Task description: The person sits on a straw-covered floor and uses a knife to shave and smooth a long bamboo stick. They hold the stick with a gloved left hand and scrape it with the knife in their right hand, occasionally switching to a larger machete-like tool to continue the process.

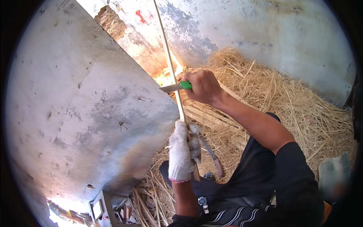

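Note:
My left hand (182, 149), in a white knitted glove, is closed round the lower part of a long pale wooden strip (166, 45), perhaps split bamboo. The strip rises away from me past the upper edge of the view, and its lower end shows below the glove. My bare right hand (202, 86) grips the green handle of a knife (173, 88). The knife's blade lies across the strip, some way above the glove, pointing left. Just right of the glove lies a tool with a curved brown handle (218, 166), partly hidden by my left hand.
Thin shavings (276, 98) are heaped along the far wall (264, 34) and round my legs. A worn wall (75, 94) takes up the left side. Low on the left stands a grey frame-like object (102, 208), with loose strips (145, 206) beside it. A wristwatch (203, 202) shows near my left forearm.

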Demonstrator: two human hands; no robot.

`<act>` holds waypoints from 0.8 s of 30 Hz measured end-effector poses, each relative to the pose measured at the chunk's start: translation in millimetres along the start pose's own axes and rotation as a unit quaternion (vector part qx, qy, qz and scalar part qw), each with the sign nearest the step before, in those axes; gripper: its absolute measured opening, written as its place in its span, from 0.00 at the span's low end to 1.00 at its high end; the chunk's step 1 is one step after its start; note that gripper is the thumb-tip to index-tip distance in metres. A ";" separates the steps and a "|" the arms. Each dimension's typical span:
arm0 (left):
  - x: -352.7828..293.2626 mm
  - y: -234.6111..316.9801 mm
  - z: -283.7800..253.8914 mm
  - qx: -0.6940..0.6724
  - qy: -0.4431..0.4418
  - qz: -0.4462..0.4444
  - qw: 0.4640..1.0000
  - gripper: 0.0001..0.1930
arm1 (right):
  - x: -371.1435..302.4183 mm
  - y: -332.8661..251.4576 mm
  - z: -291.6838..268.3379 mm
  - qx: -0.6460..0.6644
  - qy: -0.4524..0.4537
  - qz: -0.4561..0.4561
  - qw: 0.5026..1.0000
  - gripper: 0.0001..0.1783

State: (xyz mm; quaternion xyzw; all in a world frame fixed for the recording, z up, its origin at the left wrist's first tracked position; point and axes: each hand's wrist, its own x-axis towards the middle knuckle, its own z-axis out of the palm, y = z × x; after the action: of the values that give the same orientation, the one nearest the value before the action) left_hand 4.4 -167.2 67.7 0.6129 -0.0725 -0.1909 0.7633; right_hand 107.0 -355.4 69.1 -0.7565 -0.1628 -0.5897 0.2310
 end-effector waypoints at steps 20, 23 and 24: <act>-41.3 -57.7 6.8 0.032 0.002 -0.082 0.996 0.19 | 7.7 81.4 11.8 -0.053 0.004 0.374 0.926 0.18; -33.3 -53.6 -5.0 0.050 -0.004 -0.041 0.998 0.17 | 9.6 63.0 12.2 -0.020 -0.026 0.388 0.921 0.16; -30.9 -52.8 -4.3 0.055 0.002 -0.021 0.998 0.17 | 8.7 61.5 14.6 -0.003 -0.015 0.367 0.930 0.15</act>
State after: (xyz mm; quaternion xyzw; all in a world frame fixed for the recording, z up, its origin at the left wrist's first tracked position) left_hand -33.2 -160.8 19.6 0.6558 -0.0687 -0.2009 0.7245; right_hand 153.0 -399.4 64.9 -0.7729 0.1248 -0.4528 0.4267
